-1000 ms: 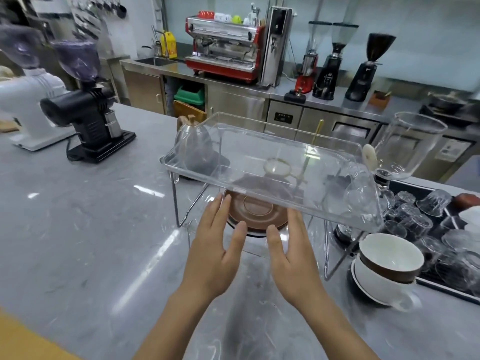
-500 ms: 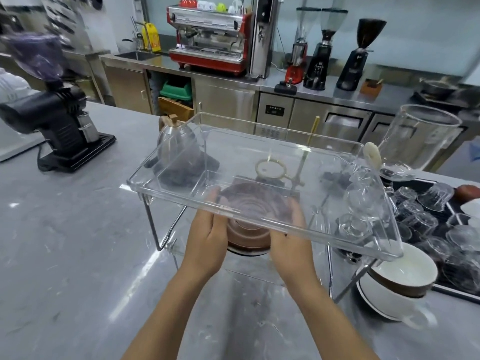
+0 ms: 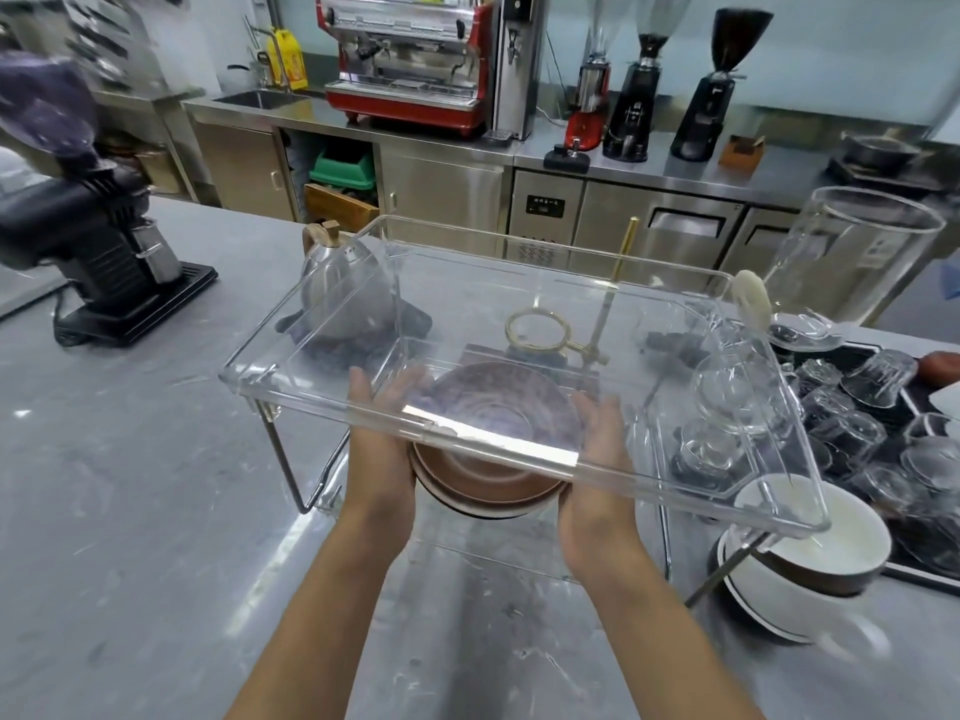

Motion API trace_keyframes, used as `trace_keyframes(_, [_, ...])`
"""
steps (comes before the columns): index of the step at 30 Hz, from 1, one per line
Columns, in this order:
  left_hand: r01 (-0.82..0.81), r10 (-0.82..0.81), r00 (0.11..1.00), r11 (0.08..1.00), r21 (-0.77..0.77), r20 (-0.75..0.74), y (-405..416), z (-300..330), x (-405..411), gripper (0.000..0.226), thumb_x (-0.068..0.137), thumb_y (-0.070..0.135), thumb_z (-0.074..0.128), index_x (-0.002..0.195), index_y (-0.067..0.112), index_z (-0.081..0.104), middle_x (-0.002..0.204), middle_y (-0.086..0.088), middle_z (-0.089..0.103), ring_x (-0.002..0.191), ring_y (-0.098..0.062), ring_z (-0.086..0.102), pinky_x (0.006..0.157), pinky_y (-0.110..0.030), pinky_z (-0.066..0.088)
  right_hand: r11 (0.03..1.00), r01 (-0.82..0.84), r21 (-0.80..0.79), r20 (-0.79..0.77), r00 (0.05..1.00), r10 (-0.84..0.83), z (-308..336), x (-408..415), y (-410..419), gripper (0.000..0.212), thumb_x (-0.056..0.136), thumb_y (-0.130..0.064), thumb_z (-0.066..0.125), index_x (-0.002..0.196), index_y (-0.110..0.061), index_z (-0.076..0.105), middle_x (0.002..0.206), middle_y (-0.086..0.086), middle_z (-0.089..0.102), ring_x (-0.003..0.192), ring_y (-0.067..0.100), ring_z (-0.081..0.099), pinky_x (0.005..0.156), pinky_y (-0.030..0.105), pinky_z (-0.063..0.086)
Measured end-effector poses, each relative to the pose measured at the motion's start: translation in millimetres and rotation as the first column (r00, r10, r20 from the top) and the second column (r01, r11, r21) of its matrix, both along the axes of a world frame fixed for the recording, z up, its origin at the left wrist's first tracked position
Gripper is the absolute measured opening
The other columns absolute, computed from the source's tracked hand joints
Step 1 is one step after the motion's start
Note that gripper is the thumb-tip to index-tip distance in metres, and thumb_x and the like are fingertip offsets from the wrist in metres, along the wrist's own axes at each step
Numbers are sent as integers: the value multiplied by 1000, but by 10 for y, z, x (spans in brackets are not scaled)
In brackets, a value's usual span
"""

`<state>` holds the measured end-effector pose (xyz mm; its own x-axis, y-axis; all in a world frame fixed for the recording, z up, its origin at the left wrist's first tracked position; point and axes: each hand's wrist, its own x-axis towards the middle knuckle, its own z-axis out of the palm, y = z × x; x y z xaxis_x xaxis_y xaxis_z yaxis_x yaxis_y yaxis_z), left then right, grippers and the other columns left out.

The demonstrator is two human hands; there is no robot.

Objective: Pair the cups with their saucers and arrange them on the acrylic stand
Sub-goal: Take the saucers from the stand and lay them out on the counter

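Note:
A clear acrylic stand (image 3: 332, 387) on thin metal legs sits on the grey counter. Under its top tray lies a stack of brown saucers (image 3: 483, 480) on the lower shelf. My left hand (image 3: 382, 449) grips the stack's left edge and my right hand (image 3: 597, 470) grips its right edge; the fingers show blurred through the tray. At the right, two white-and-brown cups (image 3: 810, 548) sit stacked on a white saucer (image 3: 753, 610).
A steel kettle (image 3: 348, 293) and a brass dripper stand (image 3: 597, 324) are behind the stand. A black tray of upturned glasses (image 3: 872, 433) and a tall glass vessel (image 3: 852, 252) are at the right. A black grinder (image 3: 98, 241) stands at the left.
Both hands went from hovering open in front of the stand to reaching under the top tray and closing on the sides of the brown saucer stack. The camera moved closer.

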<state>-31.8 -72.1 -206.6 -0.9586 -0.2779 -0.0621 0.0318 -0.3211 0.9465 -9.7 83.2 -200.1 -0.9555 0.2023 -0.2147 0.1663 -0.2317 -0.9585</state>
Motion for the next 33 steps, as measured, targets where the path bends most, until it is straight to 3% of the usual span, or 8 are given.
trace_keyframes(3, [-14,14,999,1000,3,-36,25,-1,9,68,113,37,25,74,78,63,108,22,78,128,-18,59,117,-55,36,999,7,-51,4,1000,-7,33,10,-38,37,106,-22,22,109,7,45,124,22,61,125,31,51,90,30,43])
trace_keyframes(5, [-14,14,999,1000,3,-44,38,-22,8,68,113,37,26,73,75,65,106,21,79,120,-18,68,115,-54,39,999,0,-36,-5,1000,-1,28,27,-55,39,107,-25,21,109,3,49,133,21,56,128,29,50,99,33,38])
trace_keyframes(8, [-12,13,999,1000,14,-44,32,-35,19,62,113,38,26,82,70,70,106,15,80,110,-12,73,110,-51,44,999,34,-23,-59,998,-35,67,25,-97,50,104,-41,29,117,-3,60,129,28,59,127,38,53,101,35,44])
trace_keyframes(11, [14,-12,1000,997,76,-29,28,-34,78,57,103,62,24,111,42,77,114,2,80,111,-15,73,111,-48,44,999,-5,-38,-87,996,1,150,74,-100,72,78,-73,32,129,-30,56,135,-4,61,130,15,51,118,39,32])
trace_keyframes(14, [67,-63,997,992,110,-39,-6,-39,123,80,98,71,19,126,18,72,119,-6,78,114,-18,72,104,-42,47,999,-11,-33,-103,995,8,163,106,-98,63,89,-70,30,137,-35,51,139,-16,54,132,6,45,121,40,26])
trace_keyframes(20, [124,-117,991,984,127,-60,-65,47,332,76,100,65,17,126,20,73,125,-7,76,119,-20,69,100,-38,48,1000,-25,16,-171,985,27,231,253,-137,51,94,-66,28,111,-44,70,116,-19,72,114,-2,64,111,39,38])
trace_keyframes(26, [157,-145,986,975,159,-89,-92,108,577,84,98,70,14,131,17,70,131,-7,73,125,-21,66,108,-41,42,999,-52,2,-234,971,50,247,431,-182,48,100,-57,26,110,-47,72,118,-18,73,113,-2,65,103,33,43])
trace_keyframes(33, [75,-75,997,984,163,-6,-143,78,877,84,97,71,15,127,14,69,123,-8,76,119,-23,69,115,-45,42,998,-44,49,-144,988,51,130,671,-198,57,95,-58,33,145,-33,46,149,-16,49,141,4,40,121,41,27])
